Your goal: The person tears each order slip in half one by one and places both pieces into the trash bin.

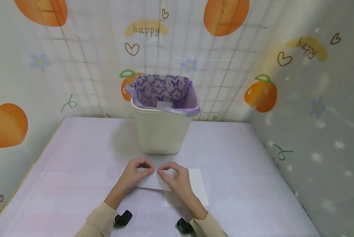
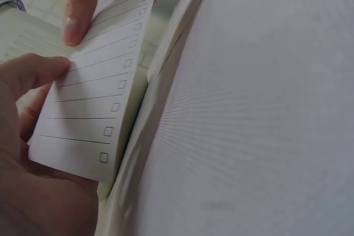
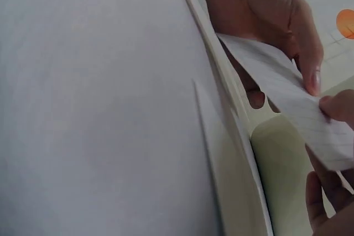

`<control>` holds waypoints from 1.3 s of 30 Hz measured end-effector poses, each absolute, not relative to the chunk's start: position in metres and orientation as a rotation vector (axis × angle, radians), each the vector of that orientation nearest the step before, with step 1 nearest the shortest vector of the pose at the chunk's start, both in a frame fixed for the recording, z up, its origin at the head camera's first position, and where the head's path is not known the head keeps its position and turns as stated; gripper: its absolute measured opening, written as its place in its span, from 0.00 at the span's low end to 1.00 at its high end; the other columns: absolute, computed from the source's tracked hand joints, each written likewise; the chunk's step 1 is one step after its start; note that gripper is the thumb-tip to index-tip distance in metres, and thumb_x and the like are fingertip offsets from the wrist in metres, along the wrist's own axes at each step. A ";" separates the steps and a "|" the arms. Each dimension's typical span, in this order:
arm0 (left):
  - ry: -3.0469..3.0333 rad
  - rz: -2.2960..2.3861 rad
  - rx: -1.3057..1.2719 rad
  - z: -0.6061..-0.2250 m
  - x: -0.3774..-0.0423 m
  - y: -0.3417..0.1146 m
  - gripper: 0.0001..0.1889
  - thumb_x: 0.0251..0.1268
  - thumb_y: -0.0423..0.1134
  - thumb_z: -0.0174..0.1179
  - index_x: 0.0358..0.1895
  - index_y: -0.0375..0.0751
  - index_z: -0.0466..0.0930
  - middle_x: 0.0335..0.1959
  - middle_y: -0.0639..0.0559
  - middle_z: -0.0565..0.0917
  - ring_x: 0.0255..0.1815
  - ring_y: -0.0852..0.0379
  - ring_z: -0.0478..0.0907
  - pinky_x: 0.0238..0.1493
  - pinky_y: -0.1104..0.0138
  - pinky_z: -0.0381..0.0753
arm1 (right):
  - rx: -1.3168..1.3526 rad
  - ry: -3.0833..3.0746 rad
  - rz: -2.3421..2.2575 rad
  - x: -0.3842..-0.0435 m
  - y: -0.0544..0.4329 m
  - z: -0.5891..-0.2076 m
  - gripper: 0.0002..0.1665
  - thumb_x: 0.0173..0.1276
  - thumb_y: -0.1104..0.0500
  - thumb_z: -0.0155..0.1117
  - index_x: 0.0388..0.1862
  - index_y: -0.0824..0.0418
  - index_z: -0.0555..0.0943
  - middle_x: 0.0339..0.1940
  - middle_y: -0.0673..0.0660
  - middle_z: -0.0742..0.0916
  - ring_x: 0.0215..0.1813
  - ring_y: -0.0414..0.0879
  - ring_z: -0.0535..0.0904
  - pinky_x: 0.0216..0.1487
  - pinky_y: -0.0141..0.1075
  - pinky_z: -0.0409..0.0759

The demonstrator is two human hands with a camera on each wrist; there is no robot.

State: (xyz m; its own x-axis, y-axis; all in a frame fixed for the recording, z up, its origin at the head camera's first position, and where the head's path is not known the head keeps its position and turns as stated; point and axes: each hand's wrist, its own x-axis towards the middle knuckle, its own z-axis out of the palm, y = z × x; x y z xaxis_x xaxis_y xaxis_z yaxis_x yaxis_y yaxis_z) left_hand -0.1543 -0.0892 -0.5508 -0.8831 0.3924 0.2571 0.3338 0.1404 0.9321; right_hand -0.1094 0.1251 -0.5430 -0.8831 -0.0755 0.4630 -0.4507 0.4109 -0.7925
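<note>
Both hands hold a lined sheet of paper just in front of the bin. My left hand pinches its upper edge, thumb on the near face and fingers behind. Close beside it, my right hand pinches the same edge, the two thumb tips almost meeting. In the left wrist view the lined sheet has ruled lines with a column of small checkboxes along one side. A second, blank-looking white sheet lies flat on the table, partly under the right hand and forearm.
A cream bin lined with a purple patterned bag stands behind the hands, with a white piece of paper inside. The table has a pale cloth. Printed curtains hang behind and at the sides.
</note>
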 end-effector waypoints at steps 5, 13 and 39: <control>2.352 1.893 0.775 -0.543 -0.155 -0.090 0.03 0.67 0.38 0.73 0.38 0.44 0.89 0.36 0.53 0.89 0.44 0.57 0.83 0.58 0.55 0.79 | 0.459 -2.304 1.441 -0.109 0.125 -0.534 0.04 0.67 0.57 0.79 0.38 0.51 0.90 0.36 0.43 0.92 0.45 0.41 0.89 0.54 0.39 0.84; 2.360 1.893 0.861 -0.521 -0.156 -0.088 0.04 0.68 0.40 0.72 0.39 0.45 0.88 0.37 0.58 0.89 0.47 0.57 0.84 0.58 0.49 0.77 | 0.523 -2.230 1.359 -0.110 0.127 -0.516 0.04 0.67 0.58 0.78 0.38 0.50 0.90 0.36 0.44 0.92 0.45 0.42 0.89 0.54 0.37 0.83; 2.395 1.973 0.972 -0.449 -0.150 -0.076 0.06 0.70 0.40 0.71 0.39 0.40 0.89 0.36 0.56 0.88 0.43 0.55 0.82 0.52 0.53 0.78 | 0.669 -2.149 1.274 -0.112 0.140 -0.446 0.04 0.66 0.63 0.78 0.38 0.56 0.90 0.35 0.50 0.91 0.43 0.45 0.88 0.50 0.38 0.84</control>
